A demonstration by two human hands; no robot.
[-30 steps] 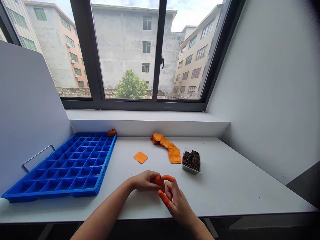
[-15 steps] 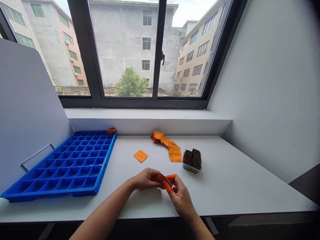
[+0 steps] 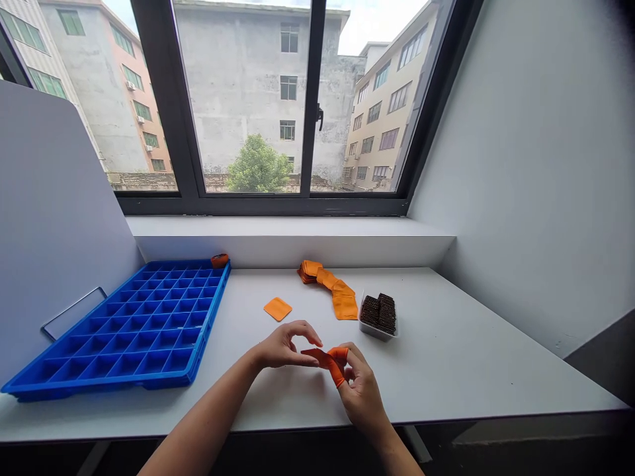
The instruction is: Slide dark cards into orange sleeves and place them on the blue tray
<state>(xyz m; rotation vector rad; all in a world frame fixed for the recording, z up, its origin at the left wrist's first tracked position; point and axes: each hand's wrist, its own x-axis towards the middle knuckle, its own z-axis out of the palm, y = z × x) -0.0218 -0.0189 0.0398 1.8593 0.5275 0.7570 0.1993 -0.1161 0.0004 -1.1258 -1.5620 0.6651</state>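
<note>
Near the front of the white table, my right hand [image 3: 361, 383] pinches an orange cloth piece [image 3: 317, 357]. Orange covers sit on its thumb and forefinger. The cloth sticks out to the left from that pinch. My left hand [image 3: 284, 347] is open around its free edge, fingers curved above and thumb low beside it; whether the thumb touches cannot be made out. Beyond my hands lie a single orange square [image 3: 278, 309] and a fanned row of orange cloth squares [image 3: 344, 301]. Right of the row stands a clear plastic box [image 3: 380, 332] with dark ribbed pieces [image 3: 379, 312] stacked in it.
A blue compartment tray [image 3: 196, 360] takes up the table's left side, with a small orange and dark item [image 3: 219, 260] at its far right corner. A metal wire handle [image 3: 72, 311] stands beside the tray. The window sill [image 3: 292, 227] bounds the table at the back.
My left hand has loosened from the cloth, its fingers lifting and spreading. More of the orange piece shows now, and the dark edge seen between my hands before is no longer visible.
</note>
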